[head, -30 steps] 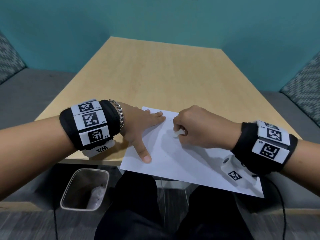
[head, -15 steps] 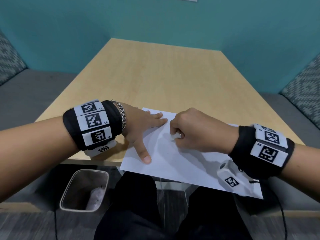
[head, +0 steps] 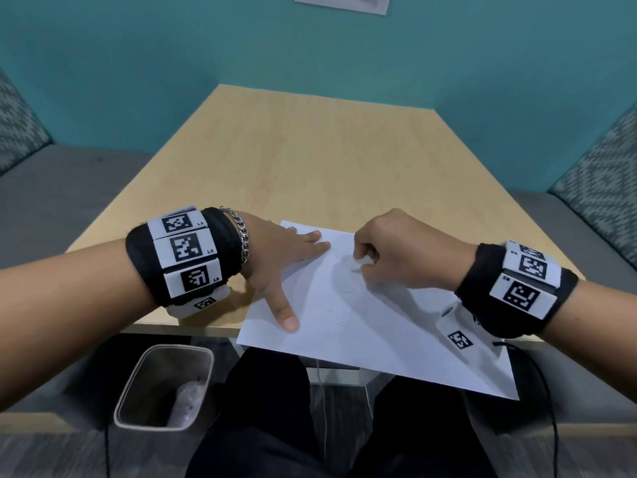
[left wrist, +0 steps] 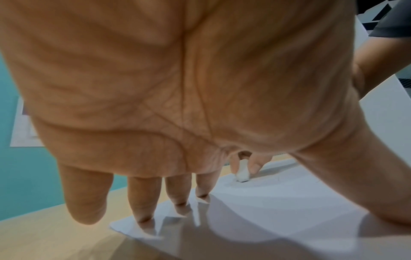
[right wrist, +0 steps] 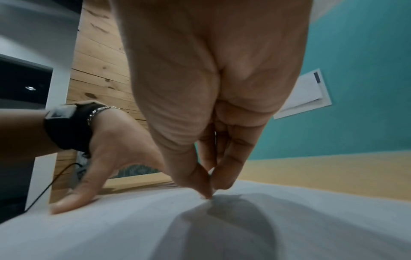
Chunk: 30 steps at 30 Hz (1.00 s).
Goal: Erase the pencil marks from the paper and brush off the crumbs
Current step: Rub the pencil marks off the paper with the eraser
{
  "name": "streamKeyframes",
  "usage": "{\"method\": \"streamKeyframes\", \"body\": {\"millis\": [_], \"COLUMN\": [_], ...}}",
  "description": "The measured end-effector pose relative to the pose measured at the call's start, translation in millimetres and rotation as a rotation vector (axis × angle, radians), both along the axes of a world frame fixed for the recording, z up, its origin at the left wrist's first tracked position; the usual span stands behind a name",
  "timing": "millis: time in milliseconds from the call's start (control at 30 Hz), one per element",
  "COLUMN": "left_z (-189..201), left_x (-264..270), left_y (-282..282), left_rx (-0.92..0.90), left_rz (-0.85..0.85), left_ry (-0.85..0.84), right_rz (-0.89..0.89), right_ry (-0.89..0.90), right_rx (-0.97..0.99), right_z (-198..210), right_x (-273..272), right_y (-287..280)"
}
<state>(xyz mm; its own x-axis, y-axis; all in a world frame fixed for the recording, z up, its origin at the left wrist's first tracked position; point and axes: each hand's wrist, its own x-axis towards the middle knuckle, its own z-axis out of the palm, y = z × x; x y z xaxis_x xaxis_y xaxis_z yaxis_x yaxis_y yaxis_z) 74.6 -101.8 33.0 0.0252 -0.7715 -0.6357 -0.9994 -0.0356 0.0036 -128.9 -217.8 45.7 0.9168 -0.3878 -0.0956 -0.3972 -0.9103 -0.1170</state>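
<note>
A white sheet of paper [head: 362, 332] lies at the near edge of the wooden table [head: 310, 160], its front corner hanging over. Faint pencil marks [head: 348, 291] show near its middle. My left hand [head: 289, 267] lies flat on the sheet's left side, fingers spread and straight, thumb [head: 284, 313] pressing near the front edge. My right hand [head: 365, 262] pinches a small white eraser [head: 356, 265] and holds its tip on the paper. In the left wrist view the eraser [left wrist: 242, 171] sits between the right hand's fingertips, touching the paper [left wrist: 278, 202]. In the right wrist view the pinched fingertips [right wrist: 208, 186] meet the paper [right wrist: 111, 228].
A grey waste bin [head: 165, 384] stands on the floor below the table's left front corner. Grey benches [head: 62, 188] with patterned cushions flank the table, and a teal wall stands behind. My dark-clothed legs [head: 275, 426] are under the table edge.
My right hand with the eraser has shifted slightly left and away across the paper. The left hand has stayed pressed flat in place.
</note>
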Motion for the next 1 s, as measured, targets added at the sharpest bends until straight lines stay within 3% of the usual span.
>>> {"method": "streamKeyframes", "body": {"millis": [167, 333, 500, 733, 1000], "left_z": [1, 2, -2, 0, 9], "left_x": [0, -1, 2, 3, 17], "left_y": [0, -1, -1, -2, -8], "left_rx": [-0.001, -0.001, -0.021, -0.012, -0.092], "left_rz": [0.005, -0.004, 0.003, -0.023, -0.092], "left_ry": [0.002, -0.006, 0.034, -0.001, -0.036], "right_rz": [0.116, -0.008, 0.151, 0.071, 0.048], "right_ry": [0.057, 0.012, 0.064, -0.018, 0.057], "right_rx": [0.037, -0.019, 0.003, 0.043, 0.053], "right_z": [1, 5, 2, 3, 4], "right_x": [-1, 16, 14, 1, -42], "right_y": [19, -3, 15, -7, -14]}}
